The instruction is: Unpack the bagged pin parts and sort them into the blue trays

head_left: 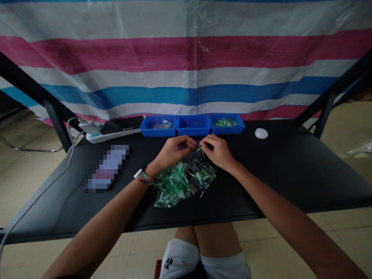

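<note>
My left hand (pixel 179 149) and my right hand (pixel 216 150) meet over the middle of the table, just in front of the blue trays. Both are closed, thumbs against fingers, pinching what looks like a small clear plastic bag (pixel 198 143); most of it is hidden by the fingers. Under my hands is a heap of clear bags with green plastic wall plugs (pixel 173 186). A smaller bag of green plugs (pixel 205 175) lies at its right. Loose metal screws (pixel 195 164) are scattered between them, and one screw (pixel 202 193) lies at the near edge of the heap.
Three blue trays stand along the back: a left tray (pixel 158 132) with small clear packets, a middle tray (pixel 193 132) with a few screws, a right tray (pixel 228 130) with green plugs. A white round object (pixel 261 133), a phone (pixel 107 168) and a power strip (pixel 116 135) lie around.
</note>
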Demonstrator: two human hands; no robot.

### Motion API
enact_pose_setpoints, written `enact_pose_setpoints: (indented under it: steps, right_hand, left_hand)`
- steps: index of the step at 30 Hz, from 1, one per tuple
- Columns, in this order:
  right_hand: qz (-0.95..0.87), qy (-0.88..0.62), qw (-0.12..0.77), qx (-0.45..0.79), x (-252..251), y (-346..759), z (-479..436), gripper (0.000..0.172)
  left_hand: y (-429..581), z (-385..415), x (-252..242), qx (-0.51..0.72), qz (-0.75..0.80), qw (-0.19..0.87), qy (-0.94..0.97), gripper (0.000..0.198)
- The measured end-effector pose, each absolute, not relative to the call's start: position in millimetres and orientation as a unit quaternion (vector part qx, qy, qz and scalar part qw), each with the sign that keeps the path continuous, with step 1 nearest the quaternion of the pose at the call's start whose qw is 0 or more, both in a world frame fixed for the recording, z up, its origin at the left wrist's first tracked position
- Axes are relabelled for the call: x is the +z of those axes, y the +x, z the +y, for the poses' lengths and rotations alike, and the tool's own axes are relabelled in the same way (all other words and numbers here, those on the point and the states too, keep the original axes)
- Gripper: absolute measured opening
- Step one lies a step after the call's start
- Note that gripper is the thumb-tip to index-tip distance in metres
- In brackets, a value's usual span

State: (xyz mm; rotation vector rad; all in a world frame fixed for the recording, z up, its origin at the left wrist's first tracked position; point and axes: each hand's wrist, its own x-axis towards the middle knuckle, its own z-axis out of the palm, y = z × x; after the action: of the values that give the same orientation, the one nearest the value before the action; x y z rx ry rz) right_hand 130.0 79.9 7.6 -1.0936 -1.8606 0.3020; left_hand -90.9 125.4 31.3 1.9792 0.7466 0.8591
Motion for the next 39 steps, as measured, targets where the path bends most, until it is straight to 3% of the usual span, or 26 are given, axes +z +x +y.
enact_pose_setpoints:
  steps: [4, 8, 10, 17, 36, 39]
  right_hand:
    - [-0.678, -0.442, 0.52, 0.274, 8.9, 124.3, 75.3, 0.012]
    - [-0.588, -0.427, 0.541, 0.423, 5.3, 120.1, 76.7, 0.041]
    - [-0.565, -0.419, 0.545, 0.457, 3.7, 119.3, 78.1, 0.044]
    - [-0.537, -0.427, 0.556, 0.469, 7.2, 120.9, 76.9, 0.043]
    - [-0.552, -0.436, 0.538, 0.465, 8.0, 119.0, 73.8, 0.038]
    - [-0.564, -0.434, 0.538, 0.451, 7.8, 118.0, 73.1, 0.03]
  left_hand:
    - [-87.9, 125.9, 31.1, 0.377, 0.295, 0.51, 0.714, 0.019]
    - [-87.3, 127.3, 31.0, 0.413, 0.297, 0.556, 0.658, 0.023]
    - [-87.6, 127.9, 30.6, 0.419, 0.301, 0.564, 0.645, 0.024]
    - [-87.3, 125.5, 31.0, 0.379, 0.279, 0.587, 0.658, 0.03]
    - [-81.4, 118.4, 30.7, 0.371, 0.288, 0.563, 0.68, 0.022]
    - [-81.1, 116.4, 33.8, 0.378, 0.278, 0.564, 0.679, 0.022]
